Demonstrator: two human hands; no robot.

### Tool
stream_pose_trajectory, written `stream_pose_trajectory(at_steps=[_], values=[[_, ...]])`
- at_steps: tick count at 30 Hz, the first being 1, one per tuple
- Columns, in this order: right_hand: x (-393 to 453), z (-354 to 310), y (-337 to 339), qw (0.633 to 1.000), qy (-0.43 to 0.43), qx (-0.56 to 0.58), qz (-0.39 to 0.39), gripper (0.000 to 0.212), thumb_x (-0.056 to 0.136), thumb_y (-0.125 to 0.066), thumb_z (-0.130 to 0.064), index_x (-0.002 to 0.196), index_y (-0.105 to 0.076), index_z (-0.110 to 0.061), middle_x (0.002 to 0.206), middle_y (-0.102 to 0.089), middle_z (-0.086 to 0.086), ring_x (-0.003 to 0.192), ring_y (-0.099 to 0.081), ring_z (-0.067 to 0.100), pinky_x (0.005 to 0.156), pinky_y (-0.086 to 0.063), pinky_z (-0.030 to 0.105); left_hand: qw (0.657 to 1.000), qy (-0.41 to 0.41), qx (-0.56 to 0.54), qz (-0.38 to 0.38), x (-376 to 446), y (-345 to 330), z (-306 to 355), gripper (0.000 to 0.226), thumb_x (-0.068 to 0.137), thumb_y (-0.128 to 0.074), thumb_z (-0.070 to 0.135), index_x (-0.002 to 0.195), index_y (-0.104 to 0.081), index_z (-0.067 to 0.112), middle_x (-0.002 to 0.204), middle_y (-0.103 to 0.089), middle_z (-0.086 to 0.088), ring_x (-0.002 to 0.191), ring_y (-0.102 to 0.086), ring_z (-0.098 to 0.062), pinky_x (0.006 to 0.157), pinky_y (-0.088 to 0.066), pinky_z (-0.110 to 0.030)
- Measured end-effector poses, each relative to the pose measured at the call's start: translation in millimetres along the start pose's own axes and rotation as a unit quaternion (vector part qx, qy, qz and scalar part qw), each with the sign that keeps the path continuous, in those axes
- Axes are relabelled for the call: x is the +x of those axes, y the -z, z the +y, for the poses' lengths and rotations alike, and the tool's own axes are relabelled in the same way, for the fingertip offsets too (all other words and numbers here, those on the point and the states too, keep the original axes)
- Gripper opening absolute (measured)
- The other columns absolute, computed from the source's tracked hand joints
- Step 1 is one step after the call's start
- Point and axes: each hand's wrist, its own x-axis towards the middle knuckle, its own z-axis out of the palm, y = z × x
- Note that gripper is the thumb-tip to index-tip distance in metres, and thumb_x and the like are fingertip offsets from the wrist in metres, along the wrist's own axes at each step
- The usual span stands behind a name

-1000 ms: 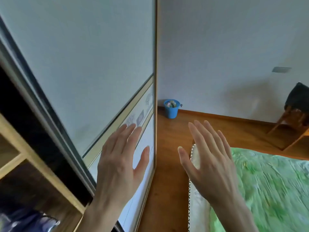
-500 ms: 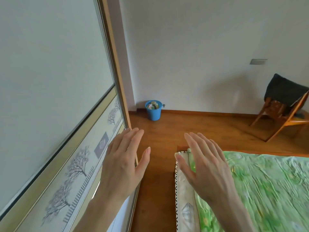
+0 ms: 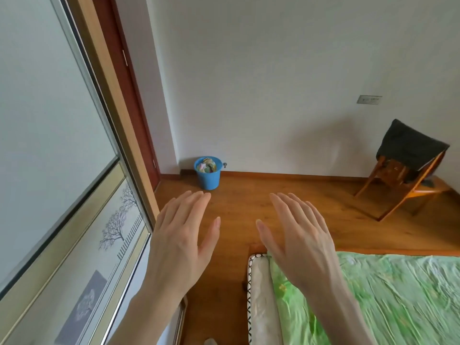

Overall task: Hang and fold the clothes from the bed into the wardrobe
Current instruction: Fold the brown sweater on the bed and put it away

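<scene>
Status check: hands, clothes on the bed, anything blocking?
Left hand and right hand open, holding nothing. Bed at right shows only its green cover; no clothes in view. Wardrobe door at left. Nothing in the way.

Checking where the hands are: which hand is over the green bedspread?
The right hand: its wrist and palm lie over the corner of the green bedspread. The left hand hangs over bare wooden floor beside the wardrobe door.

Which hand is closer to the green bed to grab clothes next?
The right hand, probably. It hovers open over the corner of the bed with the green cover, while the left hand is open over the floor beside the wardrobe door.
</scene>
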Motion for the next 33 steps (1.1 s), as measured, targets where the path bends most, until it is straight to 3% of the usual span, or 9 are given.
stream_pose_trajectory(at_steps=[10,19,23,27,33], values=[[152.1,33.8,-67.6,0.999,-0.045,-0.021,0.023,0.055,0.104,-0.047,-0.055,0.144,-0.058,-0.019,0.145,-0.061,-0.003,0.142,-0.05,0.016,0.119,-0.04,0.042,0.995,-0.038,-0.087,0.002,152.9,-101.0,-69.9,0.051,0.106,-0.047,0.047,0.143,-0.059,0.015,0.142,-0.063,0.0,0.134,-0.056,-0.015,0.108,-0.053,-0.043],[234.5,89.2,-118.6,0.992,-0.11,-0.057,0.021,0.056,0.104,-0.046,-0.058,0.146,-0.056,-0.022,0.148,-0.059,-0.005,0.142,-0.049,0.015,0.122,-0.031,0.037,0.989,-0.062,-0.122,-0.053,260.4,-192.1,-84.8,0.052,0.108,-0.041,0.051,0.146,-0.056,0.02,0.146,-0.058,0.004,0.139,-0.05,-0.011,0.116,-0.042,-0.032],[269.5,124.6,-147.4,0.989,-0.13,-0.064,0.04,0.055,0.102,-0.047,-0.059,0.144,-0.058,-0.025,0.146,-0.061,-0.004,0.139,-0.054,0.016,0.118,-0.036,0.04,0.983,-0.071,-0.155,-0.063,314.2,-248.2,-82.3,0.051,0.108,-0.043,0.053,0.146,-0.057,0.023,0.146,-0.059,0.007,0.137,-0.051,-0.007,0.113,-0.039,-0.024],[305.9,174.5,-173.9,0.977,-0.184,-0.095,0.054,0.057,0.101,-0.046,-0.063,0.142,-0.059,-0.025,0.145,-0.062,-0.002,0.136,-0.057,0.02,0.115,-0.039,0.044,0.975,-0.116,-0.173,-0.075,378.5,-305.0,-71.1,0.05,0.107,-0.043,0.052,0.143,-0.06,0.021,0.142,-0.061,0.005,0.133,-0.055,-0.009,0.112,-0.046,-0.03],[373.3,250.8,-201.0,0.951,-0.274,-0.104,0.099,0.059,0.101,-0.044,-0.061,0.144,-0.059,-0.023,0.148,-0.06,0.001,0.141,-0.053,0.022,0.117,-0.041,0.049,0.955,-0.207,-0.195,-0.091,486.5,-384.5,-48.1,0.046,0.107,-0.046,0.048,0.139,-0.062,0.019,0.14,-0.063,0.003,0.131,-0.057,-0.011,0.112,-0.045,-0.028]])
